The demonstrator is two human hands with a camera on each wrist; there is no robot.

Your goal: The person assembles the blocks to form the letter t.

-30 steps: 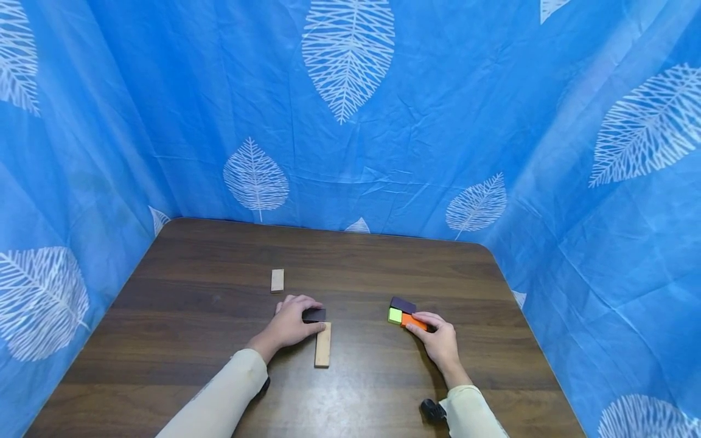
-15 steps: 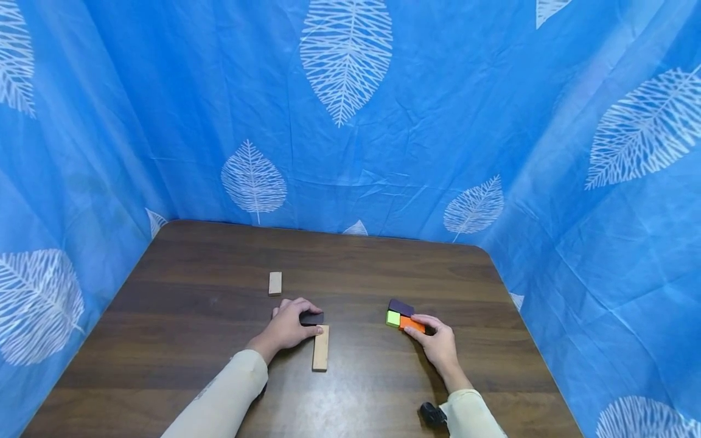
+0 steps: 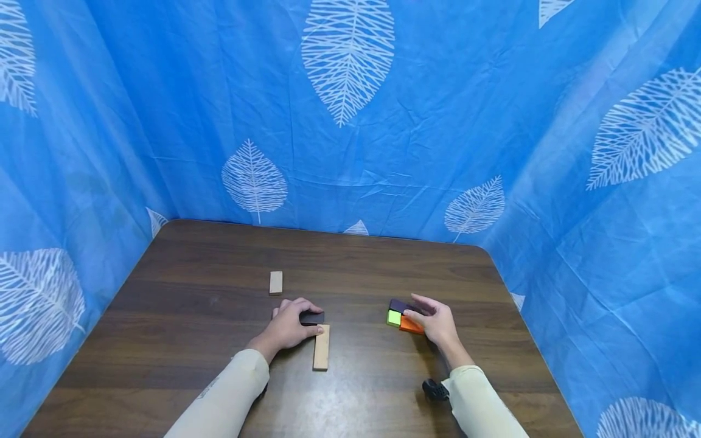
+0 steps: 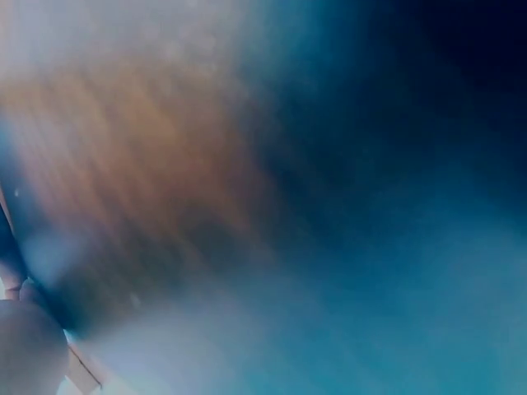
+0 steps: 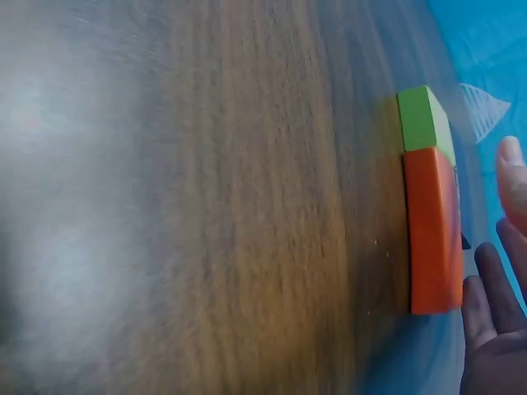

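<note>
In the head view my left hand (image 3: 287,323) pinches a dark rectangular block (image 3: 313,318) between thumb and fingers. The thumb lies at the top end of a long pale wooden block (image 3: 321,350), which runs toward me. Over on the right, my right hand (image 3: 440,323) hovers with fingers spread, holding nothing. Just beside it an orange block (image 5: 432,230) lies end to end with a lime-green block (image 5: 418,119). Behind these two sits a dark purple block (image 3: 397,305), partly covered by the fingers. The left wrist view is mostly blur.
A small pale wooden block (image 3: 276,283) lies on the brown wooden table (image 3: 350,261), beyond my left hand. Blue curtains (image 3: 416,121) with white leaf prints enclose the table at the back and both sides. A black wrist device (image 3: 435,390) hangs at the right sleeve.
My right hand has let go of the orange block and lifted up and slightly away from me. My left hand keeps its grip on the dark block, unmoved.
</note>
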